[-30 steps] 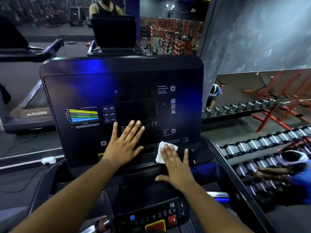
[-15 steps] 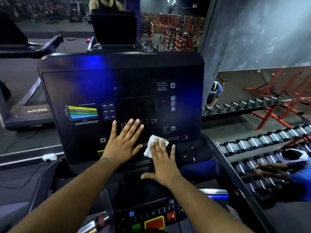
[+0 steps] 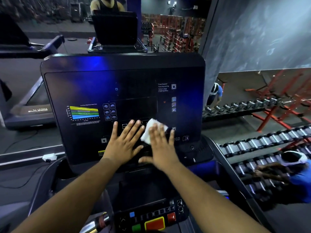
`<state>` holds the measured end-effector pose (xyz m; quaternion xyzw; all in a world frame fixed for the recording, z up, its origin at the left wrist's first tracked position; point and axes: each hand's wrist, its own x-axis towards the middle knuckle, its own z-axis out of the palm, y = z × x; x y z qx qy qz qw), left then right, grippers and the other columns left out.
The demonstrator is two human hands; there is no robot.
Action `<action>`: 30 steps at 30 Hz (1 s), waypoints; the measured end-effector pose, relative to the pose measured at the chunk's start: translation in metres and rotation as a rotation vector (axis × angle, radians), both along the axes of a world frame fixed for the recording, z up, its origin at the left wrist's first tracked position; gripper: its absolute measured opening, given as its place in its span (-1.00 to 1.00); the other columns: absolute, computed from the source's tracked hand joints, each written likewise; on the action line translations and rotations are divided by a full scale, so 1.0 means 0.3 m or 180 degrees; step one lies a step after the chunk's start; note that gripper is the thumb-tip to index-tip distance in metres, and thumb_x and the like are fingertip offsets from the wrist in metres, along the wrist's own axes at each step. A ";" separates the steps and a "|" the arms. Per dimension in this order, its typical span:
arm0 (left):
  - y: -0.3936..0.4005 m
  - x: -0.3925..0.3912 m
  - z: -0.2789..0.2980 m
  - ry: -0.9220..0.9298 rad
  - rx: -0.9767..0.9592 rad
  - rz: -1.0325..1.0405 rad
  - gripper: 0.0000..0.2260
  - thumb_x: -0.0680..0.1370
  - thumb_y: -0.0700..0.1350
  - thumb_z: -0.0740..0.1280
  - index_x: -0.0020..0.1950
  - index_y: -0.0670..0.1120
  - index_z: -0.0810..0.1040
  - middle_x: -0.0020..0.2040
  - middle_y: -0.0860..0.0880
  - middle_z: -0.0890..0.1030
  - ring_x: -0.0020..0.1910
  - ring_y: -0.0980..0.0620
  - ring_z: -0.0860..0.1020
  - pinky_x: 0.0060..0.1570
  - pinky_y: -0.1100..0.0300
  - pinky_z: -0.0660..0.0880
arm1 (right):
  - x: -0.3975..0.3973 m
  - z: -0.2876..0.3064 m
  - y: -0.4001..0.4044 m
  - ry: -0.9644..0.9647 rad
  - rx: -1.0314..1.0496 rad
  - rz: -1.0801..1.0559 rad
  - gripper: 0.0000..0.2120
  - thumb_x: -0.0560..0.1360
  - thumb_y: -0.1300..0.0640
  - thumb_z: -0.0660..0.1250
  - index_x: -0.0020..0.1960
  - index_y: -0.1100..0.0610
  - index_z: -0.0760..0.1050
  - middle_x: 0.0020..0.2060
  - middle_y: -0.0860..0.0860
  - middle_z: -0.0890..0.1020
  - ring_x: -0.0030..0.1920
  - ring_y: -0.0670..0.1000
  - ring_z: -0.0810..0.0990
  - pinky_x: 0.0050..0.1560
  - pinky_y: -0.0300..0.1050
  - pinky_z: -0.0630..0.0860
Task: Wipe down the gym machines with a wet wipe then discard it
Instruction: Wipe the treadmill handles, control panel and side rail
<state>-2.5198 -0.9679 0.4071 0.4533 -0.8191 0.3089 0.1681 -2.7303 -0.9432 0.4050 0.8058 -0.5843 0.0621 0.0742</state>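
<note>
The treadmill's dark console panel [image 3: 84,84] fills the middle of the head view, with a coloured chart at its left. My right hand [image 3: 160,147] lies flat on the panel's lower middle, pressing a white wet wipe [image 3: 149,132] against it; the wipe sticks out past my fingers at the upper left. Right beside it, my left hand [image 3: 124,142] rests flat on the panel with its fingers spread and nothing in it. The two hands almost touch.
Below the panel is a control strip with red, yellow, green and blue buttons [image 3: 154,222]. Dumbbell racks [image 3: 262,145] run along the right, where a person in blue [image 3: 299,175] bends. Another treadmill [image 3: 28,106] stands at left, and a person [image 3: 106,5] behind a further console.
My right hand has slid the wipe leftward and up along the lower panel, from near its right side to right beside my left hand. The left hand has stayed in place.
</note>
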 end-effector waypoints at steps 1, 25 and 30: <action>0.000 0.002 -0.001 0.0002 -0.0003 -0.0023 -0.30 0.63 0.28 0.12 0.67 -0.05 0.12 0.68 -0.07 0.05 0.65 -0.07 0.06 0.52 -0.42 -0.09 | 0.021 -0.033 0.026 0.0080 -0.0003 0.0176 0.25 0.32 -0.66 -0.02 0.63 0.21 -0.27 0.63 0.14 -0.25 0.62 0.18 -0.28 0.46 0.56 -0.08; 0.049 0.057 -0.036 -0.0012 0.0222 0.0096 -0.32 0.63 0.30 0.02 0.68 -0.01 0.06 0.69 -0.02 -0.01 0.66 -0.03 -0.04 0.56 -0.31 -0.13 | -0.209 -0.189 0.142 -0.0172 0.0590 -0.0668 0.22 0.33 -0.67 -0.13 0.63 0.23 -0.17 0.63 0.16 -0.18 0.64 0.14 -0.15 0.51 0.44 -0.02; 0.057 0.044 -0.052 -0.0007 0.0293 0.0215 -0.32 0.64 0.29 0.00 0.68 -0.02 0.03 0.69 -0.03 -0.07 0.66 -0.05 -0.07 0.54 -0.34 -0.18 | -0.351 -0.143 0.113 -0.0758 0.0748 -0.1339 0.29 0.21 -0.73 -0.33 0.59 0.19 -0.44 0.58 0.14 -0.39 0.57 0.09 -0.44 0.50 0.47 -0.24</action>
